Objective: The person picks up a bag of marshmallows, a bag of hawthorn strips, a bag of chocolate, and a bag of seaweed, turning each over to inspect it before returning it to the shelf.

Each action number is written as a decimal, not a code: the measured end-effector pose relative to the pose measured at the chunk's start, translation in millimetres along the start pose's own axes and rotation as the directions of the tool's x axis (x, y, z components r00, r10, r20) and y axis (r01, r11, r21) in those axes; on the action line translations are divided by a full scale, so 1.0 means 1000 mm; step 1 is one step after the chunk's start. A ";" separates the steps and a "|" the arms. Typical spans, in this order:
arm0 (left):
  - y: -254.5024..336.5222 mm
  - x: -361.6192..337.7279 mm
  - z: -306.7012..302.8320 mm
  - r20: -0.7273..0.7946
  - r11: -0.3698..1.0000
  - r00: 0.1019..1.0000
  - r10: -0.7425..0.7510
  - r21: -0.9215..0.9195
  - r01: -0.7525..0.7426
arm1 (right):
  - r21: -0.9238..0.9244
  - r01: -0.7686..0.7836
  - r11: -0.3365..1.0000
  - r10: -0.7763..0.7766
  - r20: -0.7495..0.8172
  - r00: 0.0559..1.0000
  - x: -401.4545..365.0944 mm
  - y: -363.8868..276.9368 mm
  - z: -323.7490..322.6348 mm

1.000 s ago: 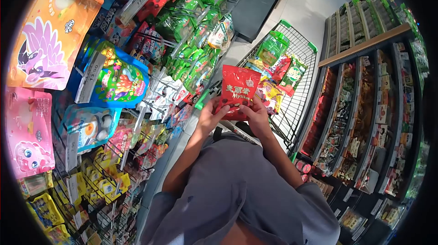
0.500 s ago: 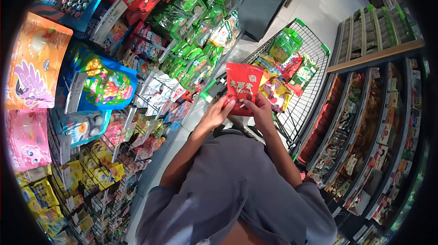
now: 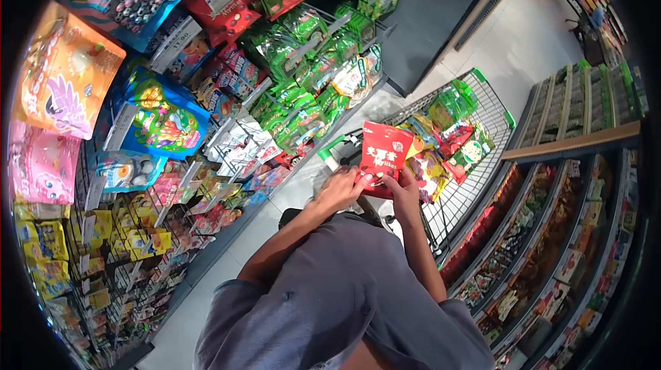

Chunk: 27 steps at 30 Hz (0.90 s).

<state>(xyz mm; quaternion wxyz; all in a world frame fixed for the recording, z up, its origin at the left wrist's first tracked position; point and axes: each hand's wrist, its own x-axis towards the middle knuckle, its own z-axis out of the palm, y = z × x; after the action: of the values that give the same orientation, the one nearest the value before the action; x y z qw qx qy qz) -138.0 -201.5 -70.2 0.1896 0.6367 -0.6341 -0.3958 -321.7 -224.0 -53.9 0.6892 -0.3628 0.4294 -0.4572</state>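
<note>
A red bag of Mylikes candy (image 3: 387, 151) is held upright in front of my body, its white lettering facing me. My left hand (image 3: 341, 189) grips its lower left edge, thumb on the front. On the lower right edge, my right hand (image 3: 406, 191) pinches it, also with the thumb in front. The fingers behind the bag are hidden. Just beyond stands a wire shopping cart (image 3: 492, 156) with green corners. Several colourful snack bags lie in it, among them a green bag (image 3: 454, 103) and a yellow and purple bag (image 3: 428, 176).
To the left, a rack of hanging candy bags (image 3: 165, 115) with price tags runs along the aisle. Shelves of packaged sweets (image 3: 551, 239) line the right side. A dark panel (image 3: 430, 12) stands beyond the rack, beside the light floor (image 3: 499, 26).
My view has shifted, so the bag, hands and cart appear lower and further right. Both hands still hold the red bag, which now tilts slightly more to the right.
</note>
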 end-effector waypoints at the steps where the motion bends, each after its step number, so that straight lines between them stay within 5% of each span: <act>1: 0.005 0.001 0.000 0.020 0.999 0.999 -0.029 -0.018 0.029 | -0.001 -0.001 1.000 0.001 -0.003 1.000 0.002 0.000 -0.004; 8: 0.021 0.010 0.012 -0.028 0.999 0.998 -0.054 -0.006 0.054 | 0.055 -0.028 0.998 0.028 -0.002 1.000 0.007 -0.019 -0.017; 14: 0.003 0.027 0.037 -0.109 0.994 0.989 0.099 0.055 -0.094 | 0.023 -0.021 0.999 0.021 0.038 0.999 0.014 -0.013 -0.038; 18: 0.013 0.027 0.030 -0.189 0.987 0.979 0.072 -0.131 -0.098 | -0.037 -0.120 0.992 0.121 0.028 0.992 0.015 -0.033 -0.033; 21: 0.020 0.024 0.017 -0.131 0.961 0.991 0.013 -0.272 -0.049 | -0.089 -0.036 0.995 0.043 0.072 0.996 0.025 -0.027 -0.034; 23: 0.033 0.016 0.005 -0.430 0.974 0.883 0.189 -0.032 -0.224 | -0.123 0.068 0.990 -0.058 0.081 0.995 0.031 -0.024 -0.027; 24: 0.041 0.012 -0.002 -0.432 0.976 0.883 0.180 -0.036 -0.217 | -0.125 0.061 0.990 -0.050 0.086 0.995 0.031 -0.024 -0.019; 26: 0.056 0.002 -0.019 -0.353 0.917 0.932 0.078 -0.342 -0.206 | -0.377 0.271 0.886 -0.250 0.104 0.963 0.033 -0.029 0.004; 27: 0.061 0.001 -0.021 -0.352 0.830 0.932 0.083 -0.493 -0.260 | -0.340 0.321 0.884 -0.289 0.144 0.947 0.033 -0.029 0.015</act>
<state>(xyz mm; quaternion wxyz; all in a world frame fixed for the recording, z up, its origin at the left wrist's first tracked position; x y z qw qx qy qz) -162.8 -216.0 -11.8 0.4925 0.5536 -0.5161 -0.4296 -309.7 -262.8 -31.0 0.5494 -0.5655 0.4118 -0.4571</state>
